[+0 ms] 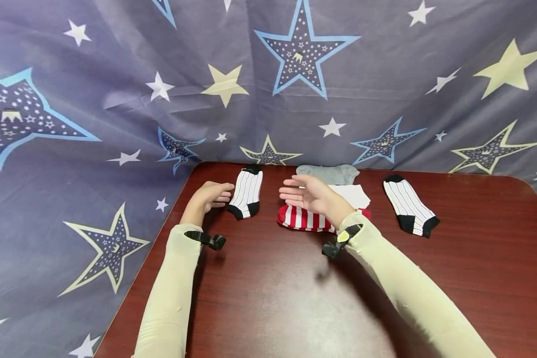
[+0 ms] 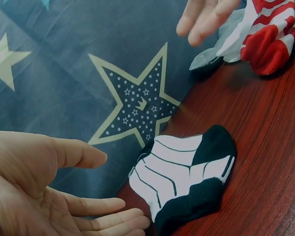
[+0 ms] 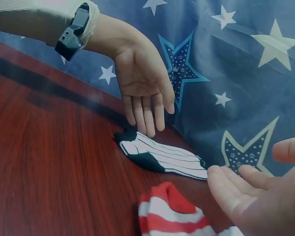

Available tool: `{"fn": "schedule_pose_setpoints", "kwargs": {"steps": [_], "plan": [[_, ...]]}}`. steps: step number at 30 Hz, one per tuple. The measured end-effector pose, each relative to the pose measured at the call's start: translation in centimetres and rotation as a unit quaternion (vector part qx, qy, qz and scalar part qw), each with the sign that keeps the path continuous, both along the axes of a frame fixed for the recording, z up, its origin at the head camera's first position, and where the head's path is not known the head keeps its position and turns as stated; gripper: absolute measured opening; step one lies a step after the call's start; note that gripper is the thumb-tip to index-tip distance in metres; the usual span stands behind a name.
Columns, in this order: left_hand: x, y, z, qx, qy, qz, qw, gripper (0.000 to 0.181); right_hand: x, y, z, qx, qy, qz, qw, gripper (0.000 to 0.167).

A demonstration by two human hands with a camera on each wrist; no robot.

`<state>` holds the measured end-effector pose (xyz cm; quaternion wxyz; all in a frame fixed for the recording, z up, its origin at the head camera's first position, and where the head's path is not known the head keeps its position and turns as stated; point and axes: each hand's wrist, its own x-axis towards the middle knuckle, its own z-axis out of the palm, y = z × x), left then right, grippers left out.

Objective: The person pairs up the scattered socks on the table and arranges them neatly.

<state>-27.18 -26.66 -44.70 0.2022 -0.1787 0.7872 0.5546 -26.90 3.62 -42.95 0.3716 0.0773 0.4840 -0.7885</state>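
Observation:
My left hand [image 1: 209, 199] is held just left of a white sock with black stripes, heel and toe [image 1: 247, 193], its fingers extended and holding nothing. In the left wrist view that sock [image 2: 169, 179] lies beside the fingertips. Above the red-and-white striped sock [image 1: 303, 219] hovers my right hand [image 1: 312, 195], palm turned inward, fingers straight and empty. A white sock [image 1: 355, 195] and a grey sock [image 1: 328, 173] lie behind it, partly covered by the hand and the striped sock.
Another white sock with black stripes [image 1: 410, 205] lies to the right on the brown table [image 1: 273, 288]. A dark curtain with stars [image 1: 273, 114] hangs along the table's back and left edges.

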Motion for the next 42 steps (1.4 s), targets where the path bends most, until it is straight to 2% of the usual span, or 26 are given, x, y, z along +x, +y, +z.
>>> {"fn": "schedule_pose_setpoints", "kwargs": {"steps": [5,11,17,27,32,42], "plan": [[-0.2,-0.2,0.1,0.006,-0.014,0.0,0.9999,0.059,-0.1,-1.4,-0.5,-0.007,-0.013,0.013,0.9998,0.06],[-0.3,-0.4,0.3,-0.006,-0.024,-0.015,0.9996,0.06,0.1,-2.8,-1.1,-0.017,-0.033,0.021,0.9991,0.064],[-0.3,-0.7,0.4,-0.017,-0.038,-0.01,0.9991,0.058,0.7,-4.4,-1.1,-0.023,-0.052,0.02,0.9982,0.067],[-0.5,-0.4,0.2,0.005,-0.052,0.006,0.9986,0.056,1.1,-6.8,-1.2,-0.009,-0.08,-0.011,0.9967,0.072],[-0.2,-0.3,0.1,-0.001,-0.06,0.005,0.9982,0.055,1.3,-7.2,-1.3,0.003,-0.089,-0.024,0.9957,0.073],[0.1,-0.1,-0.1,0.014,-0.074,0.007,0.9971,0.056,1.3,-7.6,-1.3,-0.001,-0.096,-0.037,0.9947,0.073]]}}
